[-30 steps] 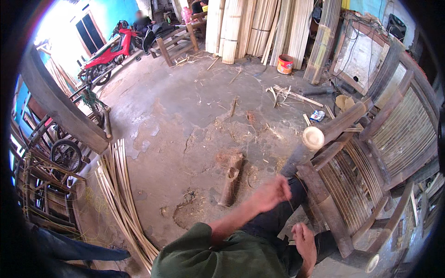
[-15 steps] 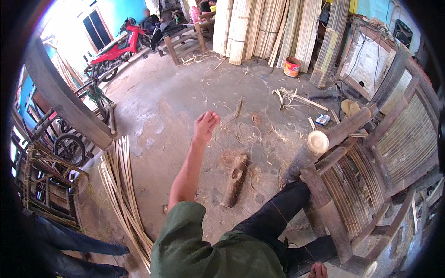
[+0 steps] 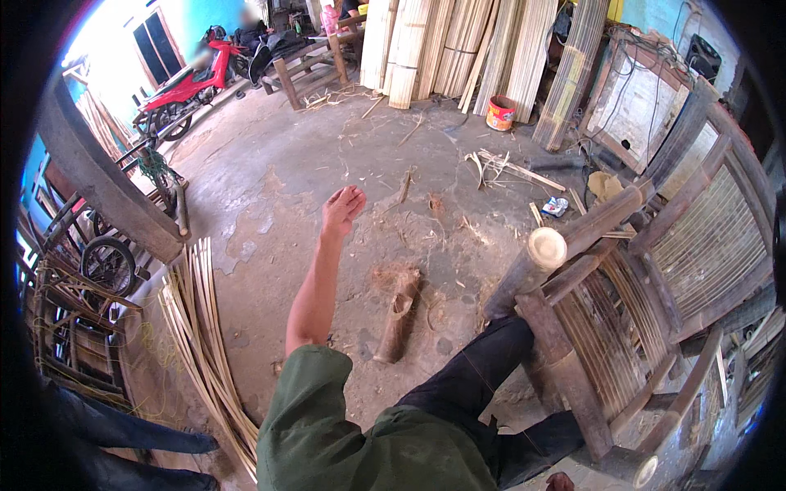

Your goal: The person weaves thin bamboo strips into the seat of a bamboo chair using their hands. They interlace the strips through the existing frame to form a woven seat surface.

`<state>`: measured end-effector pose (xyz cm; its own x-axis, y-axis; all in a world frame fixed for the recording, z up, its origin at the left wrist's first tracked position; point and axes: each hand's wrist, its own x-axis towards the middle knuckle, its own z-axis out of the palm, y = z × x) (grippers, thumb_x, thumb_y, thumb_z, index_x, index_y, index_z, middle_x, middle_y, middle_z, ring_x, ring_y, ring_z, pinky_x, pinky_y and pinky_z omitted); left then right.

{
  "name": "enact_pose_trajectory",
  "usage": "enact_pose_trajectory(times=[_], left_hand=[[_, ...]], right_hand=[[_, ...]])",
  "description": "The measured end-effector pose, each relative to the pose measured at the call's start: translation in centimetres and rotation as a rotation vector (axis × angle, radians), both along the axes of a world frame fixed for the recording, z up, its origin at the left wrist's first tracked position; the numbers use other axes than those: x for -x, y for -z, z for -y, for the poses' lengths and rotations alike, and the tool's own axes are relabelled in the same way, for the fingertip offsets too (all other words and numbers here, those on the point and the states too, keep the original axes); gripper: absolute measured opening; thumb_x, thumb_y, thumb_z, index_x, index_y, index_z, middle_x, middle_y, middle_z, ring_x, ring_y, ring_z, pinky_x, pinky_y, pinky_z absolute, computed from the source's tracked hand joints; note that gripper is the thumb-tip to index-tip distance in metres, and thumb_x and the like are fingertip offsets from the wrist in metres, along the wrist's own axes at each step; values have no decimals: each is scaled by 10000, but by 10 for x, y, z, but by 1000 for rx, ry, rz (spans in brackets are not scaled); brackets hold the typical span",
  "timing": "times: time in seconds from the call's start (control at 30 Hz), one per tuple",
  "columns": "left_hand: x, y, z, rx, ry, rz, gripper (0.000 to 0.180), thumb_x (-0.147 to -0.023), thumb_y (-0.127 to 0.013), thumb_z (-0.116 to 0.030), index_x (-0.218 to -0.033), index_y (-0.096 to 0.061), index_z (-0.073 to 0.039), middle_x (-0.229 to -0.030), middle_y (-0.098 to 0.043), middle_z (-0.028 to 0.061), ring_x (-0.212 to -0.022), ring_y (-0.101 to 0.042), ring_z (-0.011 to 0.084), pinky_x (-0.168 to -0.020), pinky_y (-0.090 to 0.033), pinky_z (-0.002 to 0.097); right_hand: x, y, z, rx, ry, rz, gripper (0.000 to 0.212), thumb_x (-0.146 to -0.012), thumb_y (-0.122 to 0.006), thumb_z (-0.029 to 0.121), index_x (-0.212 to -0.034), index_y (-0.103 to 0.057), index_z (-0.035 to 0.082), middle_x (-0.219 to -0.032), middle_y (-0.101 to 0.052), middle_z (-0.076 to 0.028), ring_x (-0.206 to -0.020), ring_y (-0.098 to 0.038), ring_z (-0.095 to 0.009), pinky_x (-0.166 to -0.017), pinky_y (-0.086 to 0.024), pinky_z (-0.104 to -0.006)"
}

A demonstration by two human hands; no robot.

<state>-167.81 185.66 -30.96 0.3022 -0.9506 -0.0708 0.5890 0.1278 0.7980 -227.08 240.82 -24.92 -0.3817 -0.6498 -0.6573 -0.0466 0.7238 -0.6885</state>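
My left hand [image 3: 344, 210] is held out at arm's length above the concrete floor, its fingers pressed together; whatever they may pinch is too small to make out. Only a sliver of my right hand [image 3: 560, 482] shows at the bottom edge, fingers hidden. A faint thin strand [image 3: 475, 367] crosses my dark trouser leg; where its ends go I cannot tell. On the floor below my left hand lies a brown bamboo section [image 3: 395, 331] with a cut opening, a tuft of brown fibre [image 3: 391, 277] beside its far end. Close by my leg stands a bamboo chair [image 3: 565, 360] with a slatted seat.
Long bamboo strips [image 3: 201, 327] lie at left, near another person's legs [image 3: 135, 425]. A concrete pillar [image 3: 106, 172] and red motorbike [image 3: 192, 86] stand beyond. Bundled slats [image 3: 413, 57] lean at the back near a red bucket [image 3: 501, 113]. Shavings [image 3: 491, 168] litter the floor.
The whole view has shifted slightly. My left hand stays raised with fingers together. My right hand has dropped lower and is almost out of the picture.
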Motion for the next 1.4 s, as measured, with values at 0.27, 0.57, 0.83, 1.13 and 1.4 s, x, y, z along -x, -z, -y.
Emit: enact_pose_trajectory(times=[0.27, 0.57, 0.83, 1.13, 1.4], left_hand=[[48, -41, -24, 40, 174, 245, 200, -900, -644, -213, -970, -639, -26, -944, -672, 83, -907, -654, 195, -844, -533, 352], [291, -39, -230, 268, 884, 924, 176, -954, -537, -172, -1009, -630, -33, -931, -662, 57, -873, -602, 125, -775, -479, 301], [216, -24, -182, 33, 152, 1128, 153, -899, -586, -154, -934, -657, -22, -758, -644, 155, -660, -619, 203, -624, -480, 346], [123, -52, -143, 359, -443, 2005, 157, -790, -599, -31, -887, -694, -110, -1052, -640, 94, -938, -610, 255, -806, -473, 345], [313, -12, -256, 270, 731, 821, 171, -922, -561, -168, -964, -618, -12, -815, -633, 166, -719, -624, 263, -642, -471, 360]], right_hand=[[59, 109, -25, 355, -606, -835, 473, -931, -533, 429, -1188, -570, 34, -1071, -614, -158, -945, -572, -289, -862, -446, -362], [-136, 7, 241, 632, -592, -544, 239, -931, -526, 244, -837, -550, 25, -761, -587, -222, -760, -582, -427, -607, -431, -489], [-90, 11, 211, 456, -567, -47, 255, -967, -490, 221, -863, -594, 12, -694, -569, -55, -627, -532, -155, -573, -425, -314], [-49, 12, 163, 467, -435, -286, 241, -943, -532, 206, -851, -601, -6, -691, -582, -93, -608, -547, -172, -562, -430, -307], [-128, 7, 231, 506, -565, -305, 246, -938, -531, 217, -900, -620, -8, -695, -593, -152, -625, -573, -232, -585, -441, -352]])
